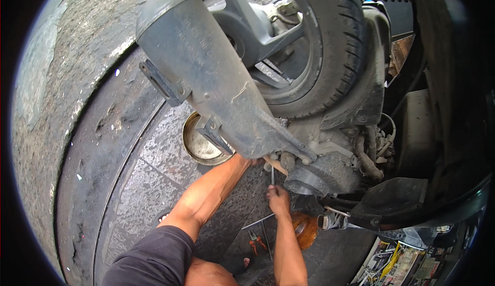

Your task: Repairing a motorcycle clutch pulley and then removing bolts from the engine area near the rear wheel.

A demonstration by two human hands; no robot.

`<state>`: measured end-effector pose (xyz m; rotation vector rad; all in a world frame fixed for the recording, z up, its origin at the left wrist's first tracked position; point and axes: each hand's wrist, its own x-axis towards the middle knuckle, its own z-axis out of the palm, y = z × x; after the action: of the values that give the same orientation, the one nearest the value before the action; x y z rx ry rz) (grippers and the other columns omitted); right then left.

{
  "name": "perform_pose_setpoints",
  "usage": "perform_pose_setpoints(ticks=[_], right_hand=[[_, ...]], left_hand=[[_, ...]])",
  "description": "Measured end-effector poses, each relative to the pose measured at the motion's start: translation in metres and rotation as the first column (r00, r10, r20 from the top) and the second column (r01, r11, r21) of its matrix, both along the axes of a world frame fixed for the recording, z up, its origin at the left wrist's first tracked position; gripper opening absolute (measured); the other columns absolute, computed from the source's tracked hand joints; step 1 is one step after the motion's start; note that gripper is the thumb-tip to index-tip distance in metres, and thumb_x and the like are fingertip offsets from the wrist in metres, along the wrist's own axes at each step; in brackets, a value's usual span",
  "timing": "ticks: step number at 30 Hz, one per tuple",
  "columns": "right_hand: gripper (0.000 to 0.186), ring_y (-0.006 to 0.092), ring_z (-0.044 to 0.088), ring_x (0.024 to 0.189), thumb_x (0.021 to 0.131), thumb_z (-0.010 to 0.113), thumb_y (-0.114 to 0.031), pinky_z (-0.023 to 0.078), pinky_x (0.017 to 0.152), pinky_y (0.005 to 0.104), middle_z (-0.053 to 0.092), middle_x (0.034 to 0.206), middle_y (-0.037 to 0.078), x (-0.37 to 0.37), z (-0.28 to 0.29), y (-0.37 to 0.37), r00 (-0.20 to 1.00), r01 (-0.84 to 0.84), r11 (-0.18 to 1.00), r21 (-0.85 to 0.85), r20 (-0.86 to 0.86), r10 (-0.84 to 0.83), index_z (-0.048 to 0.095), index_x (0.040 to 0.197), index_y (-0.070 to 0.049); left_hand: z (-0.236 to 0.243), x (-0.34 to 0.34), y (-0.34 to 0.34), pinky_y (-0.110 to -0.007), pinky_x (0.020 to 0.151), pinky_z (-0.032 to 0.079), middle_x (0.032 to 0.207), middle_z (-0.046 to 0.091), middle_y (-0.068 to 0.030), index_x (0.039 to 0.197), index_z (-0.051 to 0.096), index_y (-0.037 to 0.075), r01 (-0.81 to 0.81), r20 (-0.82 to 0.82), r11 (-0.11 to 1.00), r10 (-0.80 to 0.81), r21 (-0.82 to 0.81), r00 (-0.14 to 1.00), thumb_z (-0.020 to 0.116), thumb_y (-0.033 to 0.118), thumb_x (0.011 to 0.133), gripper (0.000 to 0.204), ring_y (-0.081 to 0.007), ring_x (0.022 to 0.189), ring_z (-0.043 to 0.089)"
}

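My right hand [279, 200] is closed around a thin metal-shafted tool [273, 175], whose upper end meets the underside of a scooter's engine [325, 175]; its exact kind cannot be made out. My left hand [250, 161] reaches in beneath the grey exhaust muffler [206, 54], close to the tool's upper end. The muffler hides most of it, so its fingers are unclear. Above both hands is the rear wheel [337, 44], its tyre dusty. A round metal basin [188, 149] rests on the ground beside my left forearm, partly under the muffler.
Pliers with orange-red handles [256, 242] lie on the dark ground between my forearms, beside a metal rod [258, 221]. Right of my right forearm is an orange-brown round container [308, 234]. Assorted tools [394, 263] fill the lower right. A raised kerb [98, 77] runs along the left.
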<state>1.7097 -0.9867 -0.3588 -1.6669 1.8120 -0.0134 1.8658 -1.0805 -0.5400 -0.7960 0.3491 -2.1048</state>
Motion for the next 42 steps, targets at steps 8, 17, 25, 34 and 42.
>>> perform_pose_setpoints(ticks=[8,17,25,34,42], right_hand=[[0.029,0.0209,0.067,0.074,0.098,0.049,-0.023,0.053,0.07,0.034,0.065,0.091,0.015,0.088,0.009,0.035,0.851,0.073,0.902,0.425,0.446,-0.279,0.058,0.105,0.004],[0.023,0.0165,0.062,0.067,0.092,0.056,-0.02,0.051,0.062,0.0301,0.064,0.078,0.009,0.007,0.0,0.009,0.934,0.113,0.919,0.378,0.275,-0.228,0.062,0.096,0.002],[0.031,0.025,0.067,0.087,0.095,0.052,-0.017,0.054,0.074,0.0358,0.065,0.1,0.016,0.053,0.001,0.02,0.893,0.037,0.91,0.414,0.395,-0.216,0.057,0.116,0.005],[0.029,0.0333,0.063,0.08,0.096,0.042,-0.021,0.051,0.075,0.0406,0.061,0.09,0.021,0.068,-0.01,0.078,0.918,0.298,0.95,0.093,0.246,-0.312,0.052,0.104,0.005],[0.032,0.0522,0.056,0.085,0.094,0.042,-0.025,0.041,0.078,0.0568,0.058,0.088,0.034,-0.031,-0.013,0.181,0.934,-0.111,0.993,0.047,-0.337,0.12,0.047,0.104,0.005]], left_hand=[[-0.005,0.019,-0.007,-0.041,0.1,0.044,0.116,0.06,-0.0097,0.119,0.056,0.005,-0.052,0.14,0.998,0.057,-0.036,0.989,0.052,0.024,0.094,0.032,-0.0233,0.112,0.056],[0.005,0.015,-0.016,-0.041,0.1,0.044,0.116,0.06,-0.0098,0.119,0.056,0.005,-0.133,0.278,0.99,0.141,-0.048,0.95,0.051,0.024,0.095,0.031,-0.0234,0.111,0.056],[0.008,0.012,-0.019,-0.041,0.099,0.044,0.115,0.061,-0.0098,0.119,0.056,0.005,-0.199,0.372,0.98,0.189,-0.013,0.909,0.051,0.023,0.095,0.031,-0.0234,0.111,0.056],[0.008,0.013,-0.011,-0.041,0.099,0.044,0.115,0.061,-0.0099,0.119,0.056,0.005,-0.271,0.474,0.961,0.216,0.052,0.854,0.051,0.022,0.095,0.031,-0.0235,0.111,0.056],[0.017,-0.011,-0.008,-0.041,0.099,0.044,0.115,0.061,-0.0099,0.12,0.056,0.005,-0.335,0.524,0.936,0.232,0.11,0.82,0.051,0.022,0.095,0.031,-0.0236,0.111,0.056]])
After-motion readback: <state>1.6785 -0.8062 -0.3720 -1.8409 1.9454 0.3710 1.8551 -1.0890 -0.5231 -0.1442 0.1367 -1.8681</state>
